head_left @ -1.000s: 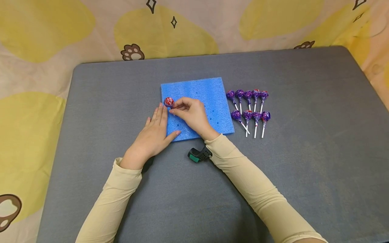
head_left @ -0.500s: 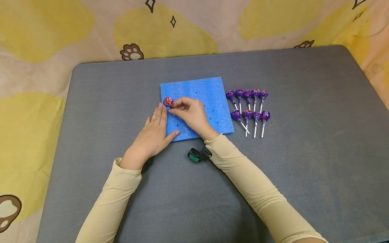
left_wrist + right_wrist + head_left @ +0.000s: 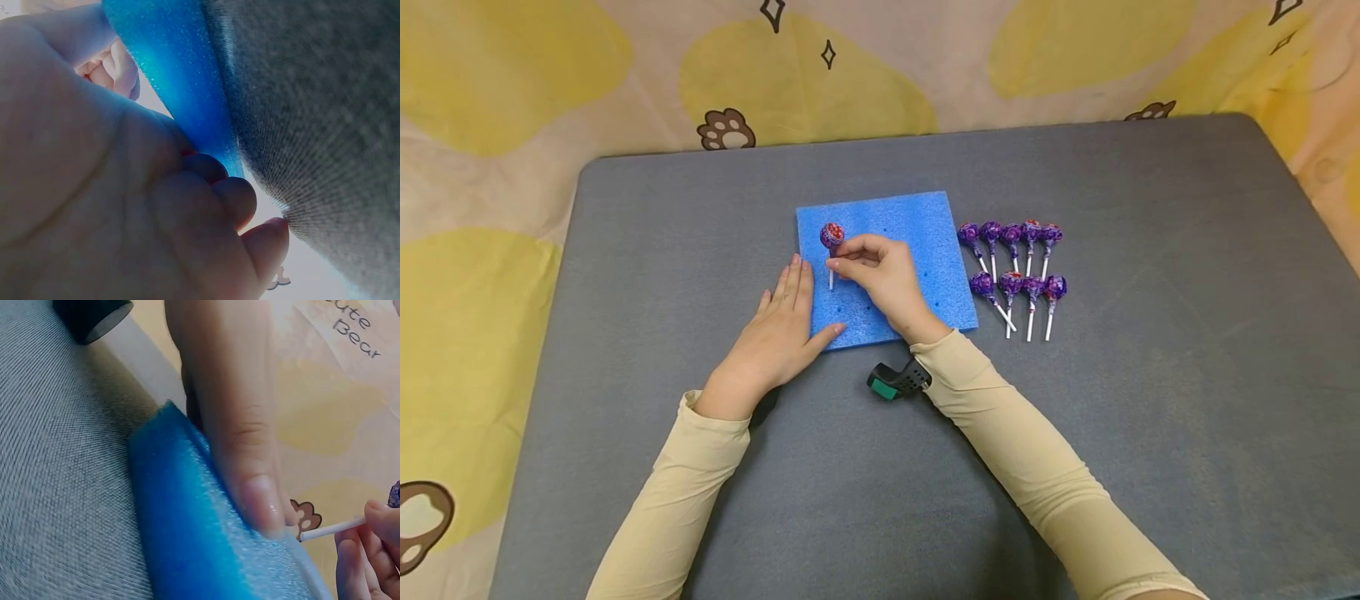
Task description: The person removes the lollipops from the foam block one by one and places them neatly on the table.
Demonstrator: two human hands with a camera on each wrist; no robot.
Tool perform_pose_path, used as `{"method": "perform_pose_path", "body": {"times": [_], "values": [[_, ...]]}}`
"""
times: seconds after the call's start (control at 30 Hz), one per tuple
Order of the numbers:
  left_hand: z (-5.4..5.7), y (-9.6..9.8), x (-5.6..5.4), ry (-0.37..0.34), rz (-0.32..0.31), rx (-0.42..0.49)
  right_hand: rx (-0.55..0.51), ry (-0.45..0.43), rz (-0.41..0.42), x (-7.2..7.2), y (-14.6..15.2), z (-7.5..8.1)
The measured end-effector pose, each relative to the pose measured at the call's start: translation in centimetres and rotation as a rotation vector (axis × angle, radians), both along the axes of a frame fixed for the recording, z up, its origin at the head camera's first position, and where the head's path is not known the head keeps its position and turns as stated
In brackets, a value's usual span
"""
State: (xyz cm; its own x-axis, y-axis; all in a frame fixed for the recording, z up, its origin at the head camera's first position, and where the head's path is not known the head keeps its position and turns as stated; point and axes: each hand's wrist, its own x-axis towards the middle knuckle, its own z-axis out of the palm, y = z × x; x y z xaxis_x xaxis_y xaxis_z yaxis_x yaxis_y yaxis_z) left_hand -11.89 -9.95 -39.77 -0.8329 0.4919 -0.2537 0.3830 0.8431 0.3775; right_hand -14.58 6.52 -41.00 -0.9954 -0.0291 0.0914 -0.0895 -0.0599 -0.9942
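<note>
A blue foam board (image 3: 887, 212) with small dark holes lies on the table. My left hand (image 3: 781, 321) rests along its left edge, fingers straight and thumb over the near side; in the left wrist view those fingers (image 3: 234, 201) sit against the board's side. Between thumb and forefinger my right hand (image 3: 883, 279) pinches a lollipop (image 3: 832, 236) by its stick, just under the purple-red wrapped head. The lollipop is upright above the left part of the board. In the right wrist view the white stick (image 3: 331, 530) shows down to its free lower end, close over the foam.
Right of the board lie several wrapped lollipops (image 3: 1012, 283) in two rows, sticks toward me. The grey table (image 3: 1150, 333) meets a yellow patterned cloth (image 3: 820, 83) at the back. A black band with a green patch (image 3: 898, 381) hangs at my right wrist.
My right hand has moved up and slightly right with the lollipop. Its stick, hidden before, now shows below my fingers. My left hand has stayed put.
</note>
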Motion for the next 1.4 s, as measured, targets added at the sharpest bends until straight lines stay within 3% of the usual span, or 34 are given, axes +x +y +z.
{"method": "perform_pose_path", "body": {"times": [0.43, 0.7, 1.4], "values": [[-0.2, 0.2, 0.0, -0.001, -0.001, -0.007, -0.239, -0.144, 0.098, 0.7, 1.9, 0.3], [-0.1, 0.3, 0.0, 0.0, 0.003, -0.014, -0.244, -0.178, 0.128, 1.4, 2.6, 0.5], [0.1, 0.1, 0.0, -0.001, 0.004, -0.016, -0.216, -0.206, 0.182, 5.4, 4.4, 0.4]]}}
